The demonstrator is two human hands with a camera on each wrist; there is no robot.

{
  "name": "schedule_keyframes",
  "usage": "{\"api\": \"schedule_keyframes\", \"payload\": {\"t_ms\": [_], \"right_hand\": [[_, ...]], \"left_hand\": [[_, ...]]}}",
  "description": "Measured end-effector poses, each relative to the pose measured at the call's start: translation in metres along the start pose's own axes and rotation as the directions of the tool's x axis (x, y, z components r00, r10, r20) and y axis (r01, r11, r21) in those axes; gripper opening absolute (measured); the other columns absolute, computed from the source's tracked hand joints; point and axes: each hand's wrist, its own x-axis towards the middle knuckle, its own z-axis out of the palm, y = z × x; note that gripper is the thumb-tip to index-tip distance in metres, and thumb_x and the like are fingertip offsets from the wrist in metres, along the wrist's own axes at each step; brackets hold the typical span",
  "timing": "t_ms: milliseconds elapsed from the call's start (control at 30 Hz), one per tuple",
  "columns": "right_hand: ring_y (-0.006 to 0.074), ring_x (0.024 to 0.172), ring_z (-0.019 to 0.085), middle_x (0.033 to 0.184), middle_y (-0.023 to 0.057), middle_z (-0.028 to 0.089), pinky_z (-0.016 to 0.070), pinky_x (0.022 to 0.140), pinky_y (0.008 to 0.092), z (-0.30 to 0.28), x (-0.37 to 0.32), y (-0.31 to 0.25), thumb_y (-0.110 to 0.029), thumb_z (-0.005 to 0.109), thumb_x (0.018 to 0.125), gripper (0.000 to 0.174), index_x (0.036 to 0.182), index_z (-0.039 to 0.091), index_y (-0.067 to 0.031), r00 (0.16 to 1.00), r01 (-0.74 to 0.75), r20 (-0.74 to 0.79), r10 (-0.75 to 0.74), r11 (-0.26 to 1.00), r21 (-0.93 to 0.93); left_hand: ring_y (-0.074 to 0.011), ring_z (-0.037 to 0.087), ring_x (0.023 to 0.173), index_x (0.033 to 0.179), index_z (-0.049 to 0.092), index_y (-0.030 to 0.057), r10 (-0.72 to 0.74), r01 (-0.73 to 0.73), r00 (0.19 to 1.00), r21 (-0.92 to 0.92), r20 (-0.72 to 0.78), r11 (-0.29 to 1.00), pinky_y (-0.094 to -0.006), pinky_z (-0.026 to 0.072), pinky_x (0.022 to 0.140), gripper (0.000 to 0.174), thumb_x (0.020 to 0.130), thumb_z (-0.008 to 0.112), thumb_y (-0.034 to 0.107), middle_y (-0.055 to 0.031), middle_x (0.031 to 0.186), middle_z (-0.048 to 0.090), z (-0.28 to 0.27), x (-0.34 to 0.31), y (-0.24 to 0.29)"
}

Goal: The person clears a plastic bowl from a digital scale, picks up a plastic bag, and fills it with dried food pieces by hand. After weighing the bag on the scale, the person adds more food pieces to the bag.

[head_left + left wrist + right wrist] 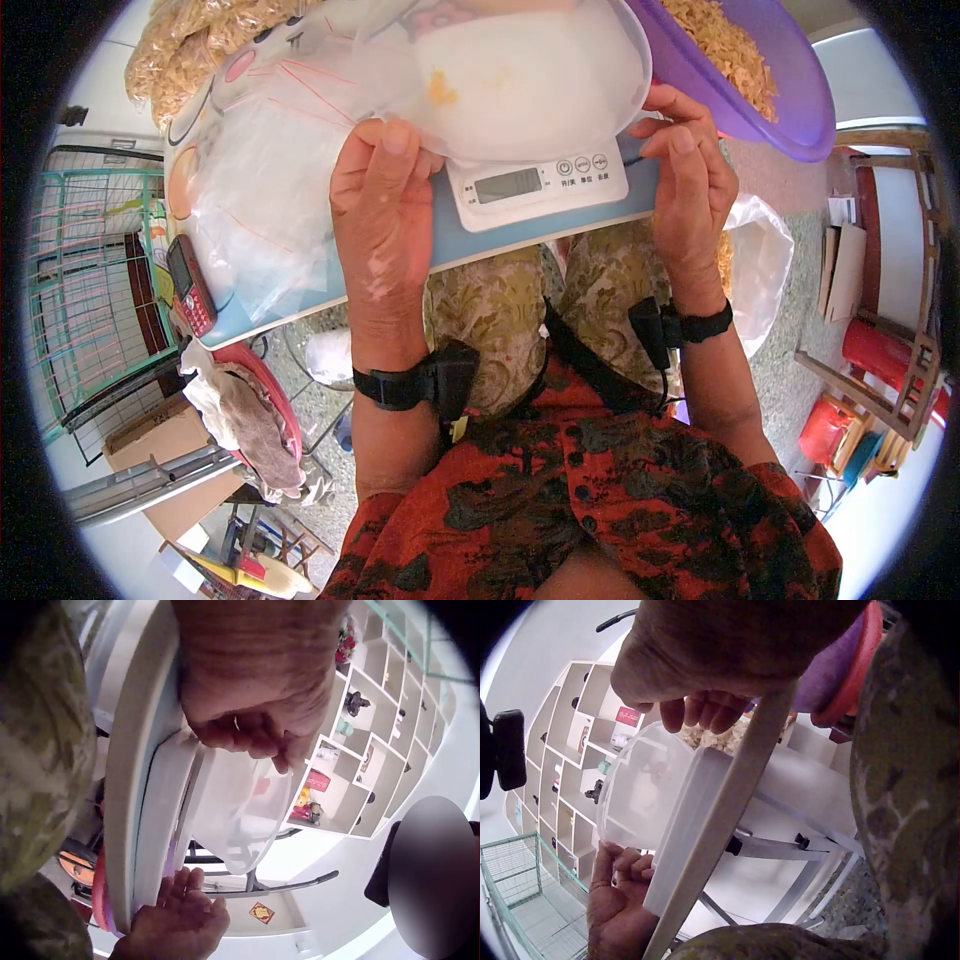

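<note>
A translucent plastic bowl [540, 90] with a small yellow-orange patch sits over a white kitchen scale [545, 190] with a grey display. My left hand [385, 205] is at the bowl's near left rim, thumb and fingertips pinching its edge. In the right wrist view, the fingertips of that left hand [619, 896] meet the rim from below. To the right of the bowl, my right hand [695, 175] is held loosely curled around nothing, its fingertips near the rim. Thin clear plastic bags [265, 190] lie on the table left of my left hand.
A purple basin [805, 110] of pale dry shavings stands at the upper right. Filled clear bags [200, 50] are at the upper left. A red keypad phone [192, 285] lies at the table's left edge. A white sack [765, 265] stands below the table's right side.
</note>
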Motion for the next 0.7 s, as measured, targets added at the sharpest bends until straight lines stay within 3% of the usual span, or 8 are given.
{"api": "schedule_keyframes", "payload": {"t_ms": [100, 200, 300, 400, 600, 700], "right_hand": [[0.0186, 0.102, 0.055, 0.118, 0.0142, 0.06, 0.0424, 0.091, 0.0328, -0.002, 0.0, 0.001, -0.017, 0.048, 0.096, 0.027, 0.078, 0.06, -0.0008, 1.0, 0.002, 0.023, -0.001, 1.0, -0.028], [0.0197, 0.103, 0.054, 0.123, 0.0155, 0.056, 0.0431, 0.091, 0.035, -0.003, 0.001, 0.001, -0.019, 0.044, 0.098, 0.028, 0.084, 0.059, 0.0001, 0.999, 0.001, 0.038, 0.0, 0.999, -0.045], [0.0212, 0.107, 0.054, 0.123, 0.0158, 0.057, 0.0436, 0.09, 0.0346, -0.002, 0.001, 0.002, -0.018, 0.043, 0.098, 0.027, 0.088, 0.06, 0.0003, 1.0, 0.007, 0.023, -0.006, 1.0, -0.025], [0.0221, 0.109, 0.055, 0.123, 0.0159, 0.057, 0.0439, 0.09, 0.0346, -0.003, 0.001, 0.005, -0.017, 0.042, 0.098, 0.026, 0.09, 0.06, 0.0003, 1.0, 0.004, 0.024, -0.004, 1.0, -0.003], [0.019, 0.105, 0.057, 0.113, 0.0124, 0.062, 0.0418, 0.094, 0.0321, 0.003, 0.002, -0.002, -0.014, 0.048, 0.096, 0.022, 0.085, 0.061, -0.0014, 0.999, -0.028, -0.033, 0.031, 0.998, 0.064], [0.0198, 0.104, 0.057, 0.113, 0.0132, 0.062, 0.0439, 0.091, 0.0325, 0.004, 0.003, -0.003, -0.015, 0.048, 0.096, 0.024, 0.082, 0.061, -0.0008, 0.999, -0.026, -0.033, 0.028, 0.997, 0.072]], "left_hand": [[-0.0114, 0.048, 0.077, 0.09, 0.059, 0.0047, 0.023, -0.022, 0.997, -0.011, 0.067, 1.0, -0.0274, 0.0395, 0.075, 0.018, 0.096, 0.06, 0.022, -0.0008, 0.082, 0.056, -0.01, 0.002, -0.005], [-0.0128, 0.042, 0.074, 0.094, 0.058, 0.0048, 0.043, -0.043, 0.999, -0.013, 0.023, 0.999, -0.0291, 0.0366, 0.071, 0.033, 0.099, 0.053, 0.037, -0.0001, 0.077, 0.048, -0.005, 0.006, -0.002], [-0.0145, 0.037, 0.071, 0.097, 0.057, 0.0053, 0.007, -0.027, 0.974, -0.088, -0.226, 0.996, -0.0305, 0.0336, 0.068, 0.047, 0.099, 0.044, 0.05, -0.0002, 0.074, 0.042, 0.004, 0.01, 0.001], [-0.0155, 0.036, 0.07, 0.097, 0.056, 0.0064, -0.042, 0.004, 0.979, -0.191, -0.199, 0.982, -0.0305, 0.0332, 0.068, 0.05, 0.099, 0.04, 0.054, -0.0013, 0.074, 0.042, -0.003, 0.011, 0.004], [-0.0157, 0.036, 0.069, 0.094, 0.056, 0.0065, -0.017, -0.018, 0.976, -0.155, -0.216, 0.988, -0.0304, 0.0333, 0.068, 0.049, 0.1, 0.038, 0.052, -0.0022, 0.074, 0.043, 0.002, 0.009, 0.004], [-0.0153, 0.036, 0.069, 0.093, 0.056, 0.0067, -0.021, 0.002, 0.994, -0.176, -0.108, 0.984, -0.0303, 0.0337, 0.068, 0.048, 0.101, 0.038, 0.05, -0.002, 0.074, 0.044, -0.006, 0.009, 0.003]]}}
